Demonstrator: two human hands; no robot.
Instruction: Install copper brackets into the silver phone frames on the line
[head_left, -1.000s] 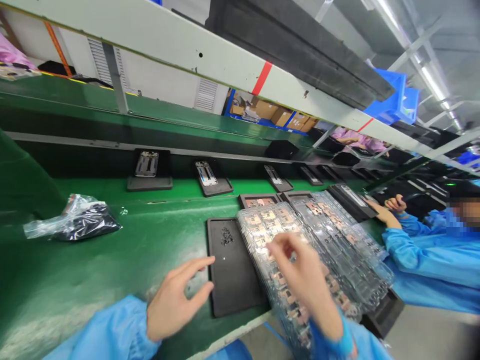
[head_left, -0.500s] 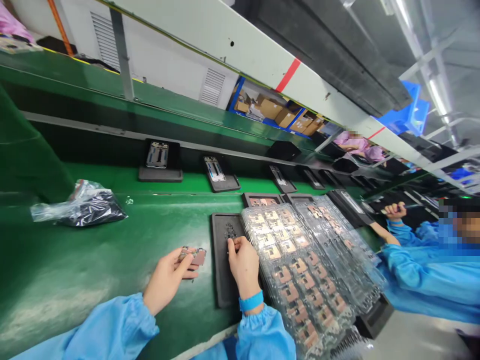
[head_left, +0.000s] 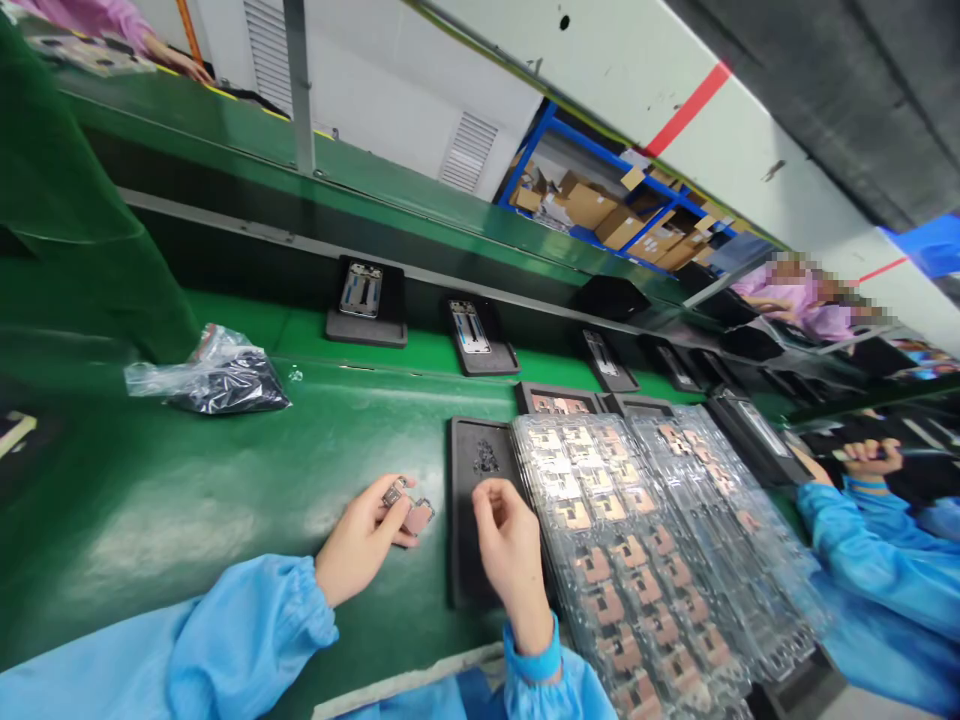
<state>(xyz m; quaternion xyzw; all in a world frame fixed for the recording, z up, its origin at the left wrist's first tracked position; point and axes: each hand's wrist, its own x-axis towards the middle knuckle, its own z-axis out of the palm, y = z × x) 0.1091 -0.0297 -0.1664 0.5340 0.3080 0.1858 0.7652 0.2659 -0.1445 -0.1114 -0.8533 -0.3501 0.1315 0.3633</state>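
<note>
Over the green bench, my left hand (head_left: pixel 365 532) grips a small phone circuit board (head_left: pixel 417 514) between thumb and fingers, its copper-coloured side partly showing. My right hand (head_left: pixel 508 530) is above a shallow black tray (head_left: pixel 466 540), thumb and index finger pinched together. Whatever those fingertips hold, if anything, is too small to make out. Tiny dark pieces (head_left: pixel 486 457) lie in a loose pile in the tray, just beyond the right fingertips. Beside that tray, on the right, clear plastic trays (head_left: pixel 600 530) carry rows of copper-coloured boards.
A zip bag of black parts (head_left: pixel 236 382) lies on the bench (head_left: pixel 225 480) at left. Along the green line behind stand black holders with phone frames (head_left: pixel 470 327). At right, a co-worker's blue sleeve (head_left: pixel 847 520) reaches in beside the plastic trays. A green cloth hangs at far left.
My right hand has lifted and drawn back slightly from the pile of tiny pieces. The left hand still holds the circuit board, now turned a little. The camera view has shifted.
</note>
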